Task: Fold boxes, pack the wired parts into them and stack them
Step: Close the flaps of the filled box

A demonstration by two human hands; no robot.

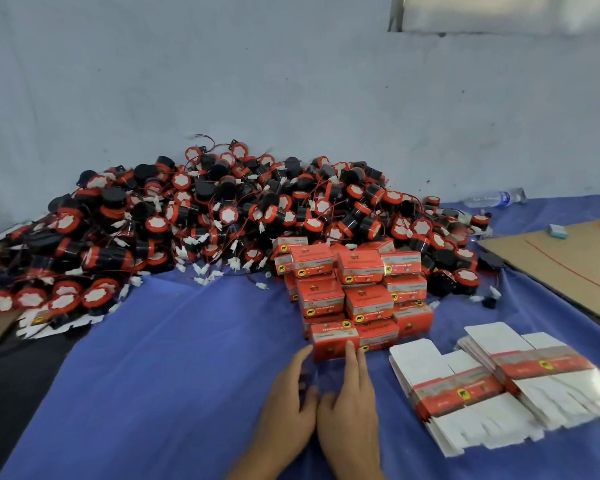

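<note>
Your left hand (288,393) and right hand (352,400) lie side by side on the blue cloth (170,358), thumbs close together, and both are spread flat with straight fingers, gripping nothing. Your right fingertips (350,346) rest against the front face of the nearest red box (328,341), while your left fingertips (307,348) reach its lower left corner; whether they actually touch it I cannot tell. That box stands at the front of the stack of folded boxes (354,289), red cartons with a yellow badge, set in rows several layers high and rising toward the back. Just to your right, two fanned piles of flat box blanks (465,389) lie on the cloth, white with a red printed band across the middle, the farther pile (541,365) overlapping the nearer one. Behind the stack and spreading far to your left sits the heap of wired parts (222,216), round black bodies with red rims and white faces, trailing thin red and black wires with white plugs; the heap touches the back of the stack. A few more blanks (49,323) poke out from under the heap's left end. A cardboard sheet (568,268) lies to the far right with a small pale blue object (557,231) on it, and a clear water bottle (492,198) lies on its side by the white wall (291,81).
</note>
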